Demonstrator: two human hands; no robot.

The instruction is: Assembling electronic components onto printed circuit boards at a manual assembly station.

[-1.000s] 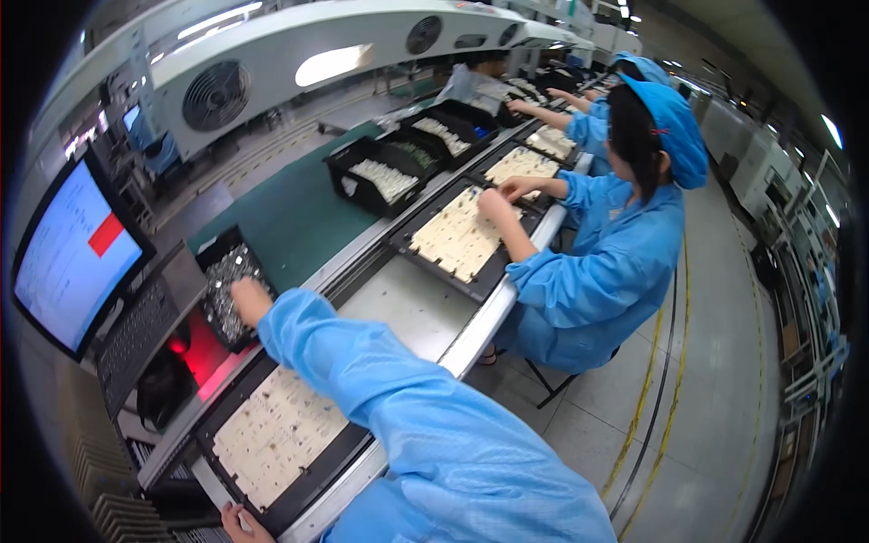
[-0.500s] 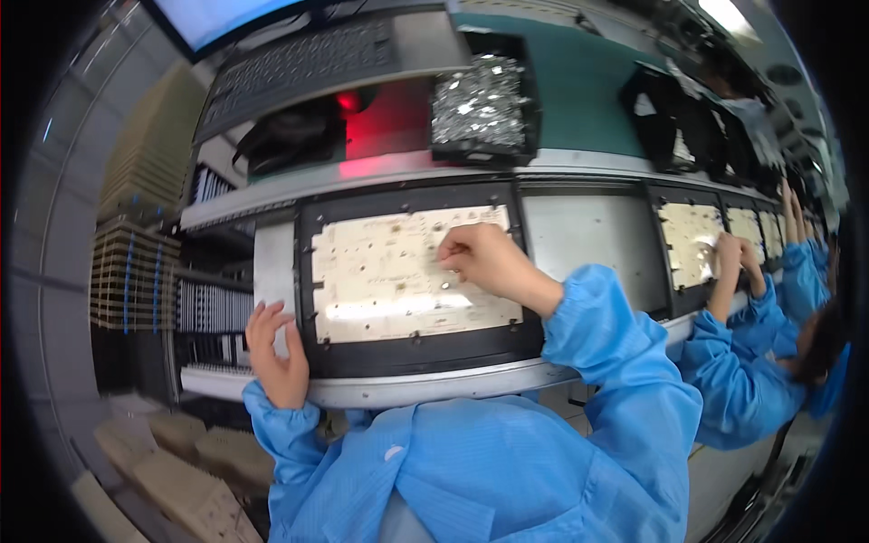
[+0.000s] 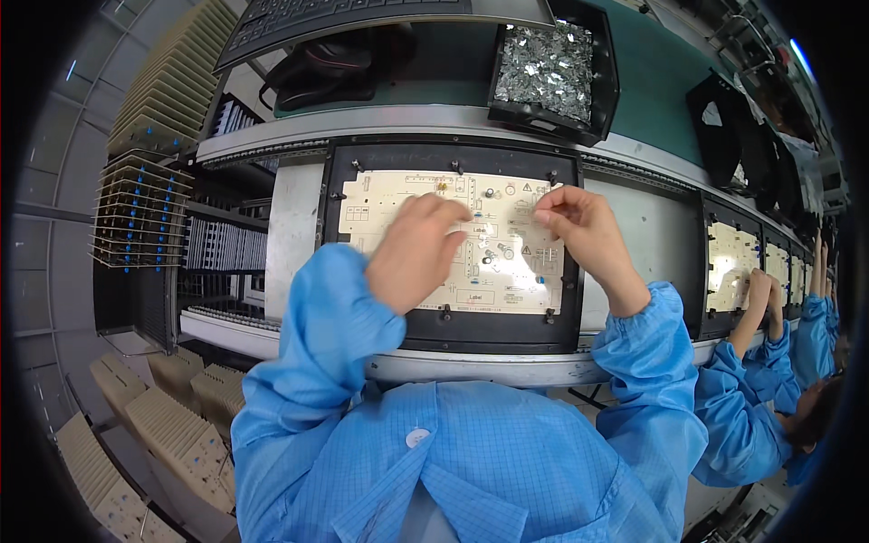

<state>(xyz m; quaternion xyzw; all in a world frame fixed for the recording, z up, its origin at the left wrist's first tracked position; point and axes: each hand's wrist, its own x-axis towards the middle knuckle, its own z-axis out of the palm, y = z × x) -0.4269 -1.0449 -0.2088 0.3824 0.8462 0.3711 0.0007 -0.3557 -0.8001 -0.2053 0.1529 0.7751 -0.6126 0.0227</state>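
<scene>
A cream circuit board (image 3: 507,296) with small parts on it lies in a black frame (image 3: 453,333) in front of me. My left hand (image 3: 416,253) reaches over the middle of the board, thumb and fingers apart, with nothing seen between them. It hides part of the board's left half. At the board's right side, my right hand (image 3: 588,233) holds thumb and forefinger together in a pinch just above the surface. Whatever lies between those fingertips is too small to make out.
Behind the rail, a black bin (image 3: 543,77) holds many small shiny metal pieces. A keyboard (image 3: 317,20) sits at the upper left. Racks of boards (image 3: 140,213) stand at left. Along the line to the right, another person's hands (image 3: 760,294) work over another board (image 3: 731,262).
My left hand has come from beside the frame onto the board. My right hand, still pinched, is now at the board's right side. The view has shifted too.
</scene>
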